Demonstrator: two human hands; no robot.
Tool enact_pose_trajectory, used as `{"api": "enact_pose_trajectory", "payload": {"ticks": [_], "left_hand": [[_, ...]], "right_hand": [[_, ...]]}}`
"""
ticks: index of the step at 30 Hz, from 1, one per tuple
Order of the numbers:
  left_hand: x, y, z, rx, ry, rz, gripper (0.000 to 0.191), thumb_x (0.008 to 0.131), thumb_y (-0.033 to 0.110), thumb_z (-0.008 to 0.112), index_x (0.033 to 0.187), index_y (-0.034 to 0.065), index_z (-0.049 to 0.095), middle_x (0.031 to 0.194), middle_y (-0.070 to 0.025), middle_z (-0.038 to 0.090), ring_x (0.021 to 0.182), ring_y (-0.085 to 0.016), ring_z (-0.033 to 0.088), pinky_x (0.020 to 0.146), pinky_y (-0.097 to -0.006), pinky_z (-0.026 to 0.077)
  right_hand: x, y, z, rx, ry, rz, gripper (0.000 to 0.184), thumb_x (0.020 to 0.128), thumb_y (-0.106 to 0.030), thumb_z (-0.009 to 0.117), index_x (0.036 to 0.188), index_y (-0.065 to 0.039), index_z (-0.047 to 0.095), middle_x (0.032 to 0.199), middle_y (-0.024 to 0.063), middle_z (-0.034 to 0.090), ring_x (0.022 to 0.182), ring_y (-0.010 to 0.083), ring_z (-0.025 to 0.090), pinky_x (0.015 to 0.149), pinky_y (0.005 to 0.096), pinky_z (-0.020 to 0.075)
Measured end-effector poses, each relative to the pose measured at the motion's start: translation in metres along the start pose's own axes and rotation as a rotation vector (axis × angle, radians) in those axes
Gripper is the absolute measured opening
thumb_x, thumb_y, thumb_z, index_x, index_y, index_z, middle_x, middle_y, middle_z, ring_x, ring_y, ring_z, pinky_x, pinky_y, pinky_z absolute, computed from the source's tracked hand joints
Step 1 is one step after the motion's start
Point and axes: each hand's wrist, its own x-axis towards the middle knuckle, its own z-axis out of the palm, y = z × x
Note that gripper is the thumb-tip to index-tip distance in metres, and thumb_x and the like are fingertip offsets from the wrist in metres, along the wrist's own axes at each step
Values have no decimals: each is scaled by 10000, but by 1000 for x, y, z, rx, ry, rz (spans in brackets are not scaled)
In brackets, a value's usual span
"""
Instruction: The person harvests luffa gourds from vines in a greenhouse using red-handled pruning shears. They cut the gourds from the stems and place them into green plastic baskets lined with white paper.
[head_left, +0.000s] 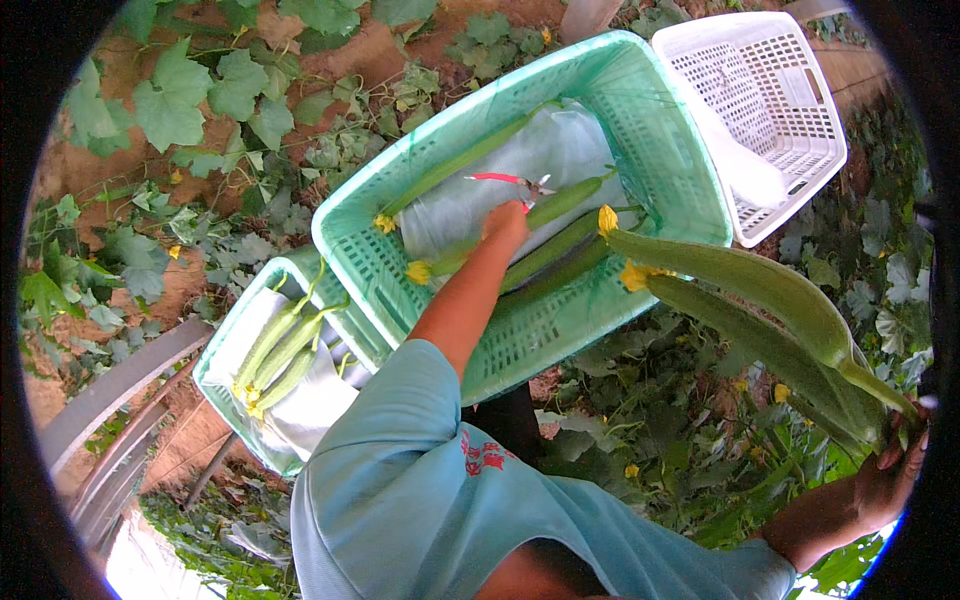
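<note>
My left hand (506, 222) reaches into the large green plastic basket (480, 97), its fingers curled at one red handle of the pruning shears (534, 187). Their other handle points left, over a pale sheet (465, 206) lining the basket. Long green luffa gourds lie in there, one along the far side (465, 159) and several near my wrist (566, 201), some with yellow blossoms. At the far right my right hand (892, 457) holds several long luffa gourds (757, 281) by their stem ends; their blossom ends hang over the basket's near right corner.
A smaller green basket (214, 352) at the left holds more gourds (281, 345) on pale lining. Beyond the large basket's right end stands a white perforated basket (802, 97) with white material inside. Leafy vines (172, 90) cover the soil around; curved strips (127, 382) stand at the left.
</note>
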Motion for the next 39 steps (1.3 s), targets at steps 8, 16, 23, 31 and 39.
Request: {"api": "enact_pose_trajectory", "payload": {"ticks": [8,16,23,31,39], "left_hand": [[8,-19,61,-58,-76,90,553,590,261,842,997,-22,598,1040,-213,616,994,-362,591,856,-421,478],[21,-42,72,-37,-180,135,608,569,274,851,1023,-29,584,1042,-225,606,991,-361,585,859,-422,473],[9,-50,80,-204,-83,185,561,575,291,846,974,-5,585,951,-226,616,926,-377,597,796,-444,472],[5,-59,91,-210,6,238,556,578,257,841,987,-2,566,916,-230,611,885,-385,593,776,-457,465],[6,-70,87,-429,49,283,513,600,257,827,989,14,598,957,-223,601,891,-372,591,778,-449,464]], "right_hand": [[2,-8,2,31,-67,13,381,983,-209,360,1236,44,493,1245,211,507,1139,286,494,1022,405,341],[7,-17,34,84,18,141,393,973,-229,406,1209,62,523,1113,196,594,1035,256,557,999,373,360],[9,-16,29,-41,37,146,402,962,-258,455,1152,80,558,884,137,632,795,202,592,909,334,398],[8,-7,80,-177,429,-5,343,932,-219,527,1082,81,595,904,133,634,763,194,604,818,322,454],[17,-12,119,-224,401,-63,338,908,-215,571,1034,98,590,833,150,618,576,120,484,652,253,410]]}}
